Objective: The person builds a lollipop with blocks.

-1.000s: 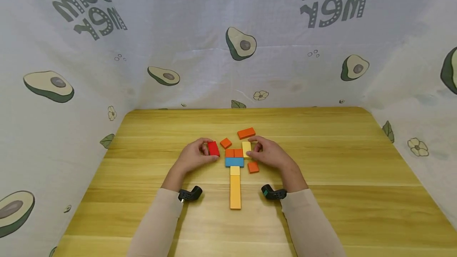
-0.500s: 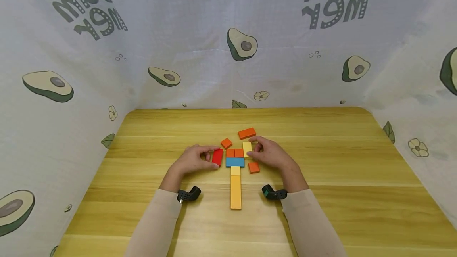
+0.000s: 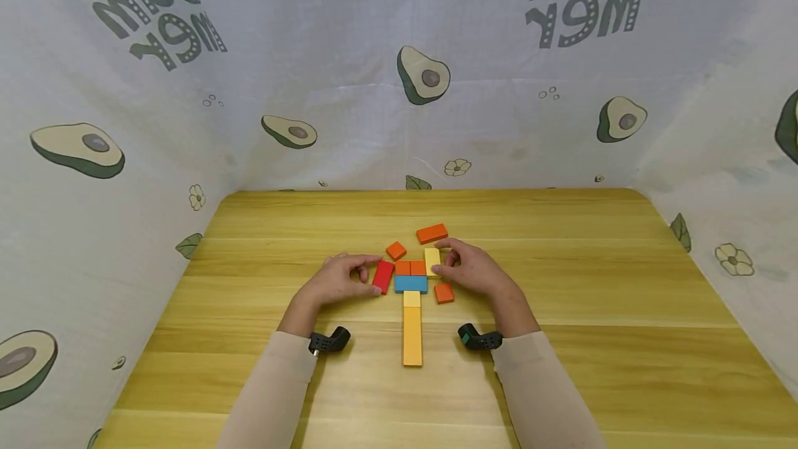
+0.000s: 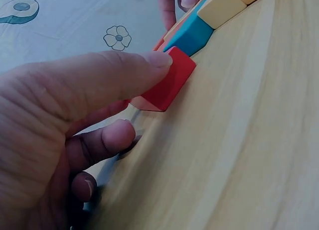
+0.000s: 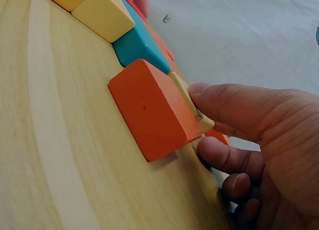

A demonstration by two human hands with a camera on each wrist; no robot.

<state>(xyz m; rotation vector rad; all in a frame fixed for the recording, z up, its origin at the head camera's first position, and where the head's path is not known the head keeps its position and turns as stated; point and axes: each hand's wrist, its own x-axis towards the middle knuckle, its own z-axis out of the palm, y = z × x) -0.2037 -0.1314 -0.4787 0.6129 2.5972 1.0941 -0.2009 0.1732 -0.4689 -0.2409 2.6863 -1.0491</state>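
Observation:
My left hand [image 3: 337, 278] pinches a red block [image 3: 383, 276] between thumb and index finger; it lies tilted on the table just left of the assembled blocks. In the left wrist view the thumb presses the near end of this red block [image 4: 167, 83]. My right hand [image 3: 470, 269] pinches a pale yellow block [image 3: 432, 261] upright against the right side of two small orange blocks [image 3: 402, 267]. Below those lies a blue block [image 3: 411, 285], then a small yellow block [image 3: 411, 298] and a long yellow-orange block [image 3: 412, 337].
A loose orange square block [image 3: 444, 293] lies below my right fingers; it looms large in the right wrist view. Another orange square block [image 3: 395, 250] and an orange rectangular block [image 3: 432, 233] lie farther back. Avocado-printed cloth stands behind the wooden table [image 3: 561, 380].
My left hand has brought the red block right and toward me, turning it so its top leans right, closer to the blue block. The right hand and pale yellow block stay in place.

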